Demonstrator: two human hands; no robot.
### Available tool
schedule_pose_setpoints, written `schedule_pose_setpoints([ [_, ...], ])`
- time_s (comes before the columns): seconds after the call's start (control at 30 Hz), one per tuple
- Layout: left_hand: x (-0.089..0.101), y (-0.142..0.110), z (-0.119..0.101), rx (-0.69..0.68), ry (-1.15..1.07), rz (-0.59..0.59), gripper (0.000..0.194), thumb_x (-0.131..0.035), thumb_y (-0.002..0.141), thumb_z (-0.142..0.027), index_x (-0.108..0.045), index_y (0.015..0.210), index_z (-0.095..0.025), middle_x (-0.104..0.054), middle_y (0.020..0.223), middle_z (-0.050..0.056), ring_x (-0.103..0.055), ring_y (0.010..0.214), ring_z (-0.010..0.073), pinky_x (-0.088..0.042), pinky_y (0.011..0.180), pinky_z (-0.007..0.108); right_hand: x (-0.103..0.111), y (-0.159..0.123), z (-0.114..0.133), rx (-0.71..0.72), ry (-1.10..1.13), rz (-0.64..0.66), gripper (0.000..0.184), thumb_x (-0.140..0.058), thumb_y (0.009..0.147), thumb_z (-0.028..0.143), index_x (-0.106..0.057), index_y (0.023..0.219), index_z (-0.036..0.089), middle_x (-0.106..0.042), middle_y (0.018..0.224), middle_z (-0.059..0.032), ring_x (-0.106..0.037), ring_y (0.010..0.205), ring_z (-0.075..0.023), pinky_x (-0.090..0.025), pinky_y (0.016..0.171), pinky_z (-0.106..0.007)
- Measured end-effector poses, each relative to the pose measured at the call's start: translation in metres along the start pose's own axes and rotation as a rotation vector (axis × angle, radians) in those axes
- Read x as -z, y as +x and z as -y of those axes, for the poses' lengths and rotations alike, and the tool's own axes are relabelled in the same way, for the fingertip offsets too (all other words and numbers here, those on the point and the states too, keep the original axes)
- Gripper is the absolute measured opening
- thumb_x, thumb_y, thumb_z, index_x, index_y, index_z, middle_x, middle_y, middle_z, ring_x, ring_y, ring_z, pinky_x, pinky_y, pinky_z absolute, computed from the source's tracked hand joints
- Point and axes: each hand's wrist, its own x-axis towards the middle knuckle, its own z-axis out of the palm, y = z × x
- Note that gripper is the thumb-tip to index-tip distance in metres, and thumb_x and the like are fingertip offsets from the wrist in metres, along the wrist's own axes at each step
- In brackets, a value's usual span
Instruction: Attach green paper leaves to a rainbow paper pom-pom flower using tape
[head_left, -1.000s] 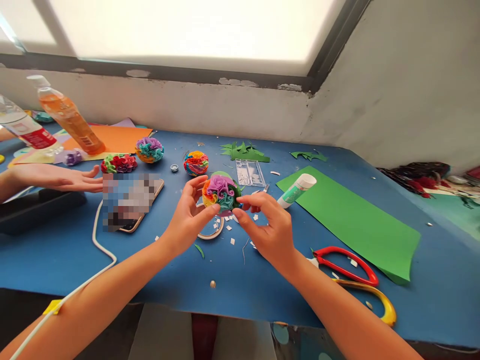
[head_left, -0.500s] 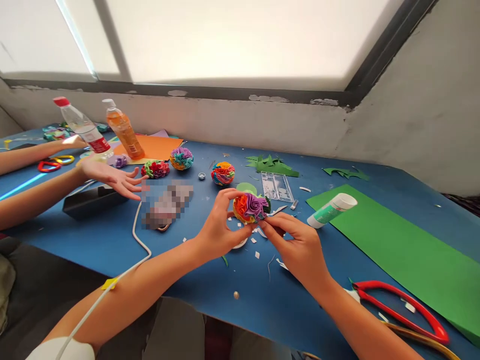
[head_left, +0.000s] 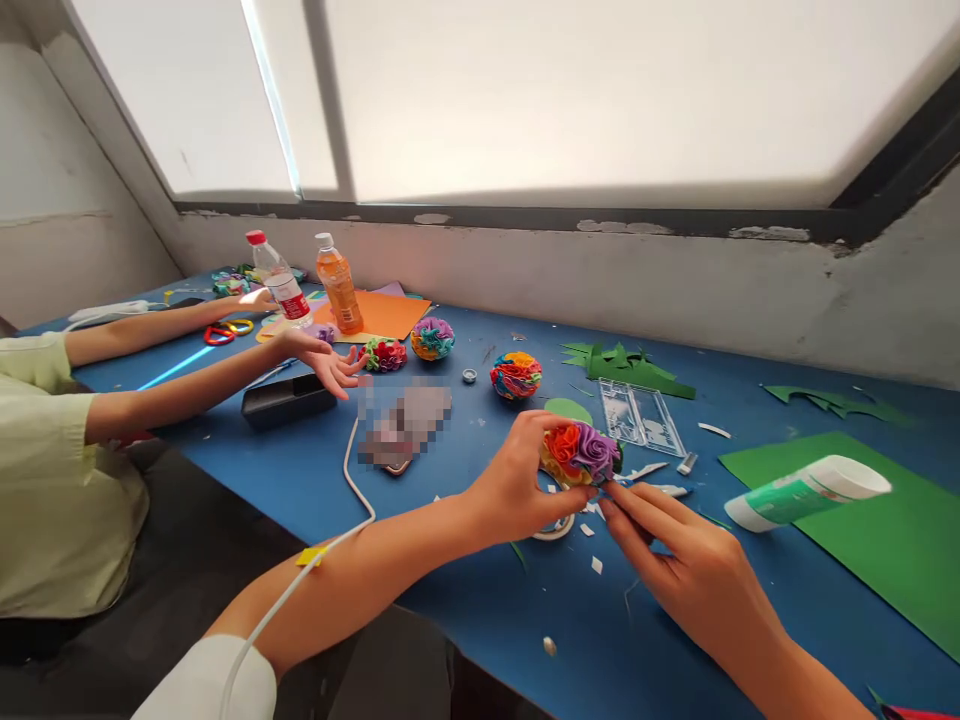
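Note:
My left hand (head_left: pixel 517 480) grips a paper flower ball (head_left: pixel 577 452) between curved fingers above and the thumb below. Orange and purple ruffled rosettes show on it, with yellow paper on its left. My right hand (head_left: pixel 675 545) is closed, its fingertips pressed together at the ball's lower right edge, close to my left thumb. What lies between those fingertips, if anything, is hidden. Beneath the hands are white paper bits (head_left: pixel 596 565) and part of a tape roll (head_left: pixel 553 530). A second multicoloured ball (head_left: pixel 516 376) rests on the table just beyond.
A glue stick (head_left: pixel 806 493) leans over green paper (head_left: pixel 840 450) at right. Behind it lie green scraps (head_left: pixel 637 370) and a clear plastic frame (head_left: pixel 641 415). To the left are a blurred phone (head_left: pixel 409 425), two bottles (head_left: pixel 339 285) and a co-worker's open hand (head_left: pixel 330 365). A white cable (head_left: pixel 349 470) crosses my left forearm.
My view has turned left, so everything sits farther right and more of the co-worker shows. The ball stays in my left hand, and my right fingertips remain at its lower edge.

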Motion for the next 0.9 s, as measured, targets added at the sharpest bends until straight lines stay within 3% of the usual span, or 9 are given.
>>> schedule_pose_setpoints([
  [0.2, 0.0, 0.0, -0.001, -0.015, 0.006, 0.021, 0.057, -0.073, 0.071, -0.024, -0.042, 0.119, -0.017, -0.045, 0.118, 0.011, -0.05, 0.111, 0.0243, -0.045, 0.097, 0.039, -0.001, 0.0, -0.003, -0.02, 0.036, -0.032, 0.024, -0.05, 0.091, 0.031, -0.068, 0.091, 0.016, -0.067, 0.076, -0.0068, -0.065, 0.061, -0.0169, -0.051, 0.056, -0.025],
  [0.47, -0.003, -0.004, -0.004, 0.16, 0.036, 0.129, 0.061, -0.072, 0.073, -0.039, -0.043, 0.121, -0.016, -0.051, 0.117, 0.013, -0.055, 0.106, 0.0263, -0.048, 0.091, 0.043, 0.0, 0.003, -0.014, -0.407, 0.211, 0.021, 0.042, -0.051, 0.083, 0.057, -0.06, 0.064, 0.02, -0.052, 0.053, 0.0007, -0.044, 0.045, -0.0126, -0.039, 0.041, -0.025],
  [0.7, 0.003, 0.003, -0.004, 0.221, 0.232, 0.108, 0.066, -0.073, 0.071, -0.044, -0.044, 0.123, -0.017, -0.054, 0.119, 0.014, -0.057, 0.109, 0.0292, -0.05, 0.09, 0.043, -0.012, -0.002, -0.012, -0.56, 0.259, -0.033, 0.048, -0.064, 0.065, 0.068, -0.066, 0.082, 0.024, -0.058, 0.061, -0.0014, -0.052, 0.051, -0.0173, -0.044, 0.045, -0.029],
  [0.9, 0.005, 0.005, 0.0, 0.172, 0.27, 0.145, 0.08, -0.08, 0.06, -0.048, -0.045, 0.126, -0.02, -0.052, 0.122, 0.013, -0.057, 0.11, 0.0309, -0.05, 0.092, 0.046, -0.007, 0.0, -0.026, -0.603, 0.275, 0.111, 0.037, -0.066, 0.067, 0.06, -0.068, 0.083, 0.026, -0.067, 0.065, -0.002, -0.061, 0.052, -0.02, -0.05, 0.044, -0.028],
])
